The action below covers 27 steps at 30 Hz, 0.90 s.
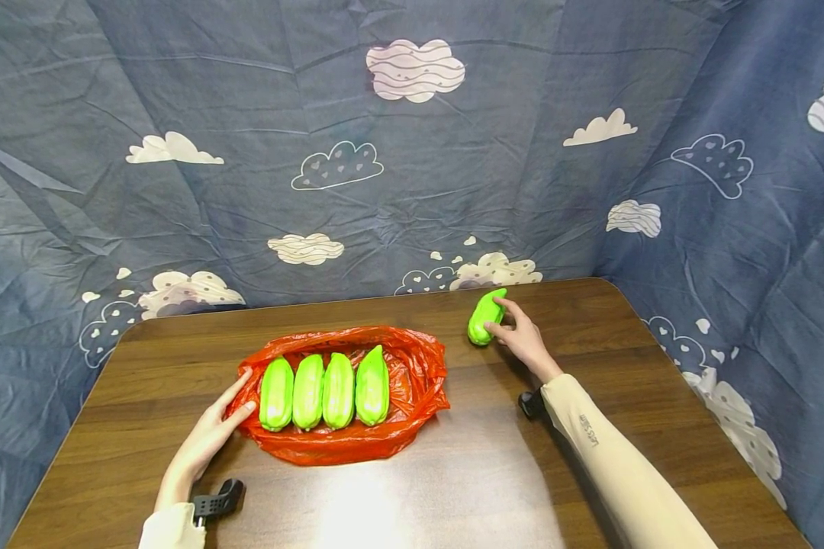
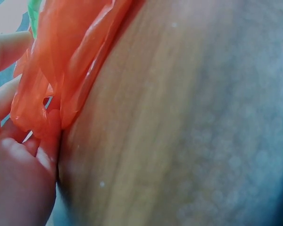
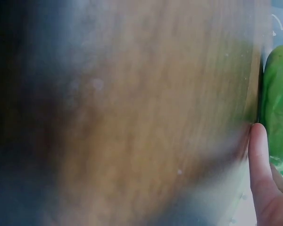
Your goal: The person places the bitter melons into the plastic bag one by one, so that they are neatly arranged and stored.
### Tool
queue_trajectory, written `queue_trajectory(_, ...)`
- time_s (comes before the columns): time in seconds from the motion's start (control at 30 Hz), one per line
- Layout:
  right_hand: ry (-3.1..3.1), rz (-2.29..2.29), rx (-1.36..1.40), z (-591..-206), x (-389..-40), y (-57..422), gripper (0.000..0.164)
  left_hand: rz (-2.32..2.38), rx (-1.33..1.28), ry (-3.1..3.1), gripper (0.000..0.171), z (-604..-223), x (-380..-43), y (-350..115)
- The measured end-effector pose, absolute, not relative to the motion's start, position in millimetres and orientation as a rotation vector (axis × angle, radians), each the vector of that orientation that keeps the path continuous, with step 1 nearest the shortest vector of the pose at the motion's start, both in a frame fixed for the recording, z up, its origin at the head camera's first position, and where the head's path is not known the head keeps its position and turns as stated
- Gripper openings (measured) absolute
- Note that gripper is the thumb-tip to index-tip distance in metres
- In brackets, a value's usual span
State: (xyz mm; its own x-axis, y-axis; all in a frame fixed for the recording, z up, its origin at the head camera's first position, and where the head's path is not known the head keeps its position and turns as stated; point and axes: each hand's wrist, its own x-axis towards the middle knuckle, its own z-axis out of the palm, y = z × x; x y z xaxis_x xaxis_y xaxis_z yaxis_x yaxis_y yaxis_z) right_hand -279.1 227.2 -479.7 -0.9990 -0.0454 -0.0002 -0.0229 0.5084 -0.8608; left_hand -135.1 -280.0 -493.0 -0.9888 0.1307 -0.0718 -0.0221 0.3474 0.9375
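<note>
In the head view a red plastic bag (image 1: 412, 442) lies spread on the table with its mouth wide. Several long, ridged green pepper-like vegetables (image 1: 339, 390) lie side by side in it, leaving its right end bare. My left hand (image 1: 209, 435) holds the bag's left edge, and the left wrist view has the thin red film (image 2: 73, 61) bunched among the fingers. Farther right, near the table's back edge, my right hand (image 1: 522, 339) grips one more green pepper-like vegetable (image 1: 484, 319), thumb and fingers on its right side. Only part of that vegetable (image 3: 279, 103) enters the right wrist view.
The brown wooden table (image 1: 453, 496) has a bright glare patch at the front. Behind it and to the right hangs a blue cloth (image 1: 453, 198) with cloud prints. Black wrist cameras sit under both forearms, close to the tabletop.
</note>
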Motion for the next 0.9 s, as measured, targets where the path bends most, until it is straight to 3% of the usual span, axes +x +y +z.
queue_trajectory(0.9, 2.420, -1.856, -0.184, -466, -254, 227, 0.062, 1.706, 0.081, 2.456, 0.062, -492, -135, -280)
